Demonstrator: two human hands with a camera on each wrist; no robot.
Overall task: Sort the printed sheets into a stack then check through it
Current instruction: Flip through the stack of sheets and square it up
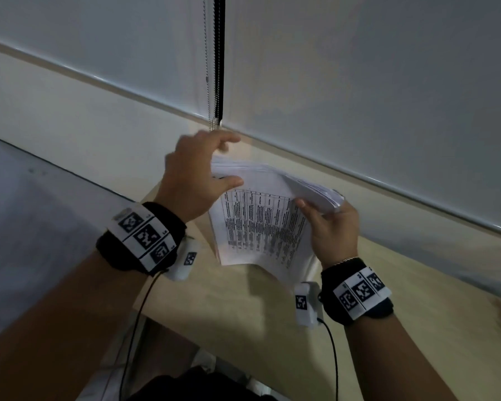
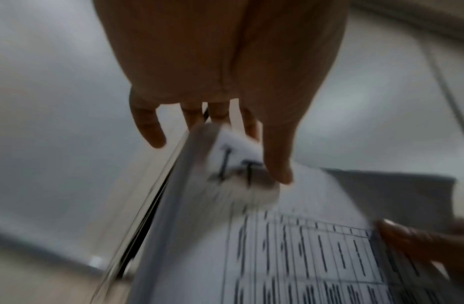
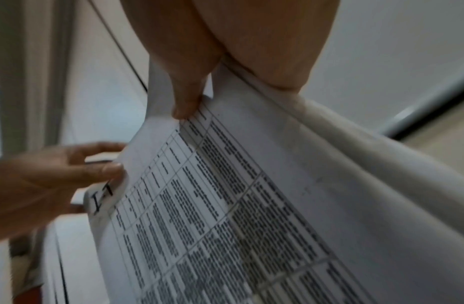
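Both hands hold the stack of printed sheets (image 1: pixel 266 227) at mid-frame above the worktop (image 1: pixel 229 314). The left hand (image 1: pixel 195 180) pinches its upper-left corner in a narrow grip, and the right hand (image 1: pixel 334 233) clasps the lifted pages. The step looks like checking; next, the right thumb should release one page.

The right hand (image 3: pixel 225 37) pinches the top edge of the stack of printed sheets (image 3: pixel 225 205), table-printed page facing out, while the left hand (image 3: pixel 51 181) pinches its corner.
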